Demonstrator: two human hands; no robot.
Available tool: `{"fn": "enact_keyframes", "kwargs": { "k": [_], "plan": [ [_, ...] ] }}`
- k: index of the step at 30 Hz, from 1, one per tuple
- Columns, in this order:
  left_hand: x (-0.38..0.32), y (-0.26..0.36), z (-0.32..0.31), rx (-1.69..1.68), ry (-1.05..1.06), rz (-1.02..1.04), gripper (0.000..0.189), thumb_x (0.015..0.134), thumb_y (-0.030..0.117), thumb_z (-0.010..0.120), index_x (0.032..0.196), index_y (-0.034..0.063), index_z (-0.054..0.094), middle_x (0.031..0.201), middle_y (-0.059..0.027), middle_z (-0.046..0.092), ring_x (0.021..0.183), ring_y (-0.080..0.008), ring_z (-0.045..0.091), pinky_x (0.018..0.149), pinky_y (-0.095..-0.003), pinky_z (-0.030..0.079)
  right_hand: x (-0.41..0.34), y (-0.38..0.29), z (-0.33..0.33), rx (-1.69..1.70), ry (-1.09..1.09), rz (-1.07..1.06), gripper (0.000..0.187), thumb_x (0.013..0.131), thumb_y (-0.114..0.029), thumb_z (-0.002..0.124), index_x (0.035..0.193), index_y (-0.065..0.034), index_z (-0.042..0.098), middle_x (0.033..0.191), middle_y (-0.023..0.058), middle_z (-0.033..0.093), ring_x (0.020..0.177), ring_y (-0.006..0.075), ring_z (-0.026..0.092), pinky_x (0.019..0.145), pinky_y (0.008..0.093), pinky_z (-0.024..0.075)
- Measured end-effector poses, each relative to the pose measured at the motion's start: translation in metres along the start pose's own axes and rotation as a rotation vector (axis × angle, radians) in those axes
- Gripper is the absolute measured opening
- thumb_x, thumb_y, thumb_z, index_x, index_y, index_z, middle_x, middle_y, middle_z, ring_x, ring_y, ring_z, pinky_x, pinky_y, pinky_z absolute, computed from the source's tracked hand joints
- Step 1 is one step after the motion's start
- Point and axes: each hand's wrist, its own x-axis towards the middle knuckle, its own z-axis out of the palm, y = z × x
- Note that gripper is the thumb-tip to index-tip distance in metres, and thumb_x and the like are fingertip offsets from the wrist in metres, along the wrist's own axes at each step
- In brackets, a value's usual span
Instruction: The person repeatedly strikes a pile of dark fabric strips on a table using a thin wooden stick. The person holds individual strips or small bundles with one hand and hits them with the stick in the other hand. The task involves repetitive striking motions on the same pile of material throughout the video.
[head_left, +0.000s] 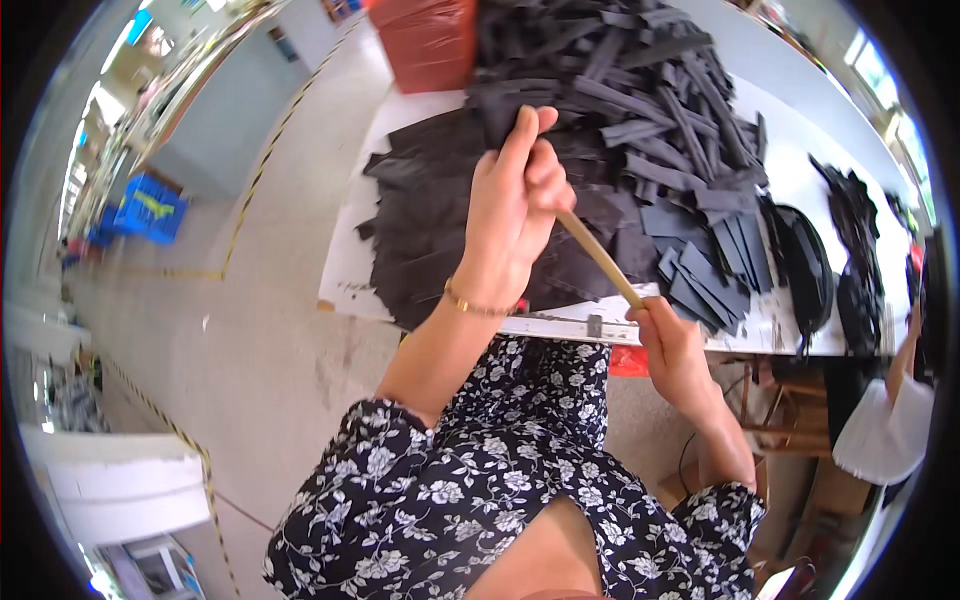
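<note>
My left hand is raised above the table, closed around the upper end of a narrow tan stick. A dark fabric piece shows at its fingertips; the hand appears to grip it too. Near the table's front edge, my right hand grips the stick's lower end. The stick slants between both hands. Beneath and beside my left hand lie flat, dark, overlapping fabric pieces. Beyond them is a large heap of narrow, dark grey fabric strips.
Flat dark blue-grey pieces, a black pouch-like item and black strips lie on the white table to the right. A red bin stands at its far left. Another person's arm shows at far right.
</note>
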Motion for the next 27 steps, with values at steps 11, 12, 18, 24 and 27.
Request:
{"fn": "enact_keyframes", "kwargs": {
  "k": [11,12,18,24,27],
  "plan": [
    [0.019,0.025,-0.023,0.104,-0.025,0.346,0.011,0.095,0.017,0.052,0.089,0.0068,0.054,0.061,0.0063,0.037,0.049,-0.0046,0.036,0.042,-0.0221,0.029,0.009,0.034,-0.016,0.567,0.069,-0.147,0.050,0.083,-0.041,0.073,0.105,-0.0031,0.049,0.094,0.0018,0.051,0.063,0.0047,0.037,0.055,0.0202,0.0308],
    [0.019,-0.010,-0.033,-0.330,-0.178,0.105,0.013,0.094,0.019,0.052,0.090,0.0073,0.056,0.060,0.0067,0.037,0.049,-0.0044,0.037,0.042,-0.0231,0.030,0.039,0.028,0.007,0.460,0.145,-0.256,0.048,0.086,-0.034,0.072,0.110,-0.0018,0.048,0.098,0.0028,0.051,0.066,0.0049,0.039,0.056,0.0201,0.0313],
    [-0.012,-0.013,-0.005,-0.105,0.181,0.087,0.024,0.091,0.028,0.064,0.078,0.0109,0.053,0.053,0.0079,0.035,0.040,-0.0036,0.027,0.037,-0.0232,0.018,0.076,-0.014,0.053,0.263,0.181,-0.241,0.015,0.091,-0.012,0.062,0.091,0.0025,0.058,0.075,0.0059,0.056,0.058,0.0156,0.048,0.056,0.0269,0.0388],
    [0.016,0.104,-0.125,-0.222,0.361,0.672,0.018,0.094,0.023,0.058,0.083,0.0080,0.056,0.054,0.0035,0.040,0.040,-0.0067,0.034,0.036,-0.0251,0.026,0.043,0.000,0.038,0.573,-0.431,-0.459,0.018,0.090,-0.018,0.063,0.090,-0.0019,0.057,0.067,0.0020,0.053,0.058,0.0111,0.046,0.053,0.0261,0.0382],
    [0.014,0.092,-0.068,0.329,0.092,0.650,0.018,0.094,0.018,0.058,0.100,0.0020,0.060,0.064,0.0009,0.051,0.052,-0.0079,0.047,0.048,-0.0236,0.040,0.063,-0.011,0.019,0.554,-0.206,-0.220,0.020,0.088,-0.022,0.065,0.089,-0.0028,0.060,0.073,0.0011,0.054,0.064,0.0091,0.047,0.057,0.0247,0.0373]
  ]
}}
